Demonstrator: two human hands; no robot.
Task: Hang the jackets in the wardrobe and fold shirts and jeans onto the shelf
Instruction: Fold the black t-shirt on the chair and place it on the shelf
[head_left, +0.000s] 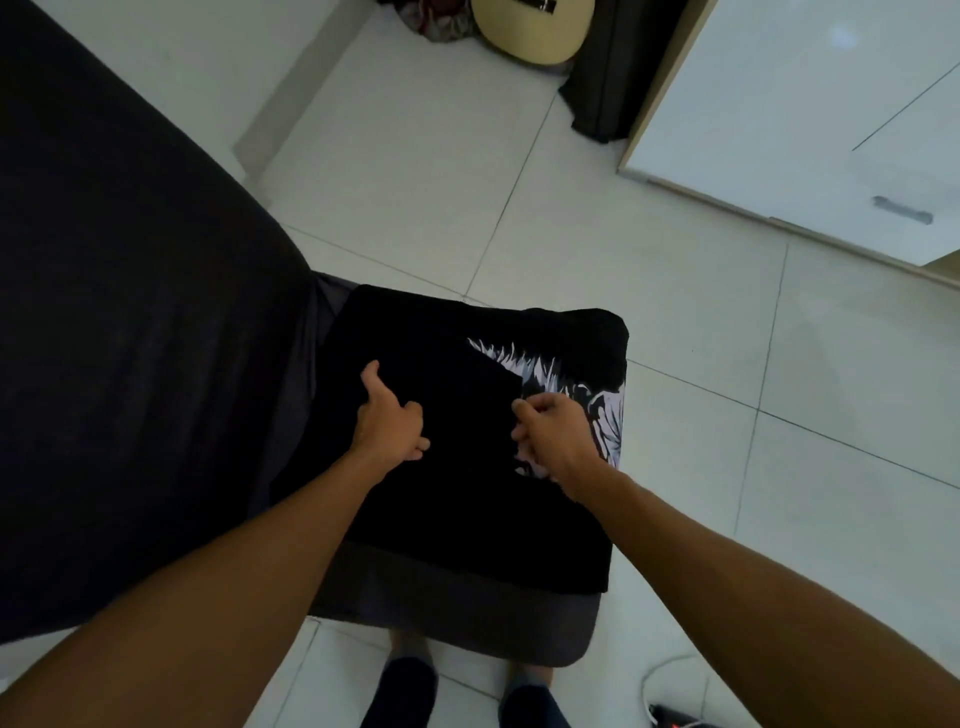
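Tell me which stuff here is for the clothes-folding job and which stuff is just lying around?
For the job:
- black shirt with a white print, lying on a grey stool
- left hand and right hand, both on the shirt, fingers curled
- white wardrobe

Just lying around:
- guitar
- dark bed cover
- white cable on the floor

Tiled floor (597, 249) open beyond and right of the dark stool (457, 618); black shirt (441, 493) covers the stool top; dark bed (130, 312) bounds the left, touching the stool; white wardrobe (805, 104) closes far right; guitar (535, 36) and dark curtain (602, 78) block the far corner.
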